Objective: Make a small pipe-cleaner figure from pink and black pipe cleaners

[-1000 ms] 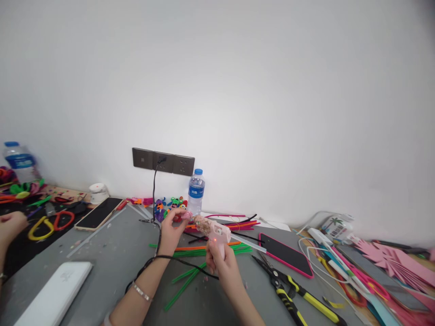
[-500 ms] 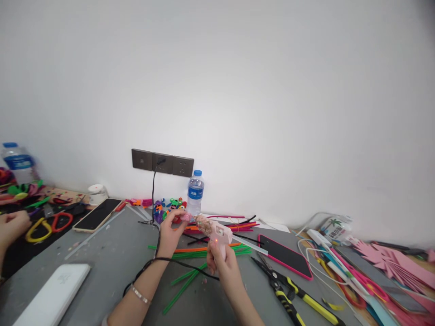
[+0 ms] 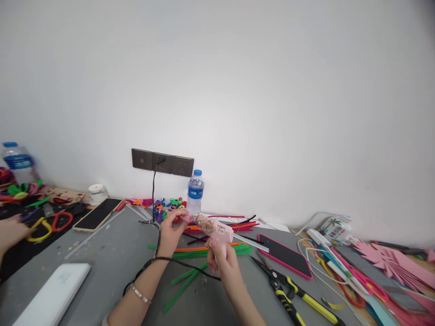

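My right hand (image 3: 222,260) is wrapped round the handle of a pale pink hot glue gun (image 3: 220,232). A clear glue stick (image 3: 253,243) sticks out of its back end, and its crusted nozzle points left. Between the fingertips of my left hand (image 3: 171,231) is a small pink fuzzy piece (image 3: 187,218), right at the nozzle; its exact shape is too small to make out. Below both hands lie green pipe cleaners (image 3: 190,278). A black cord (image 3: 183,261) crosses over my left wrist.
A water bottle (image 3: 195,192) stands by the wall behind my hands. Yellow-black pliers (image 3: 288,290) and a pink-cased phone (image 3: 285,256) lie to the right. A white power bank (image 3: 54,294) lies at left, near another person's hand (image 3: 13,233) and scissors (image 3: 50,226).
The glue gun has tilted slightly, its nozzle now close against the pink piece. At the far left, the other person's hand has shifted and its fingers reach further toward the scissors.
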Action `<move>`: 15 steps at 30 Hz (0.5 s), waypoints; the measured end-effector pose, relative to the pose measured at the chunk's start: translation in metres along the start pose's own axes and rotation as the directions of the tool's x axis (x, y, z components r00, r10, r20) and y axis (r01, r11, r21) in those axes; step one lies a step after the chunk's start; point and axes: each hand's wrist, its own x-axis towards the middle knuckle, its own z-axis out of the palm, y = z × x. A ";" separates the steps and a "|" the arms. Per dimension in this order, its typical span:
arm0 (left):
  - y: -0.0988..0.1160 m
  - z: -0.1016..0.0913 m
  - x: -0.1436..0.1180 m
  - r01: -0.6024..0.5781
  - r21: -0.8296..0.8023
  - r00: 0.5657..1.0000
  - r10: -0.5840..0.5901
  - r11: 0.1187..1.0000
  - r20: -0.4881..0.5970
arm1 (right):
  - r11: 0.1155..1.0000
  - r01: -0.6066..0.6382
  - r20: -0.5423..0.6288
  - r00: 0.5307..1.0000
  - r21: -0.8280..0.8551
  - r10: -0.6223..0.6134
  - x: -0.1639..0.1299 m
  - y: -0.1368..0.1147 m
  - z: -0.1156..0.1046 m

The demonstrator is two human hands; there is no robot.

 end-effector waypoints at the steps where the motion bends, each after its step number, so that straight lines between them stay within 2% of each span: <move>1: 0.000 0.000 0.000 0.003 -0.001 1.000 -0.003 1.000 0.000 | 1.000 0.000 0.000 1.000 -0.004 0.000 0.000 0.000 0.000; 15: 0.001 -0.001 0.000 0.012 0.013 1.000 -0.012 1.000 -0.001 | 1.000 0.002 0.001 1.000 -0.031 -0.002 -0.001 -0.003 0.003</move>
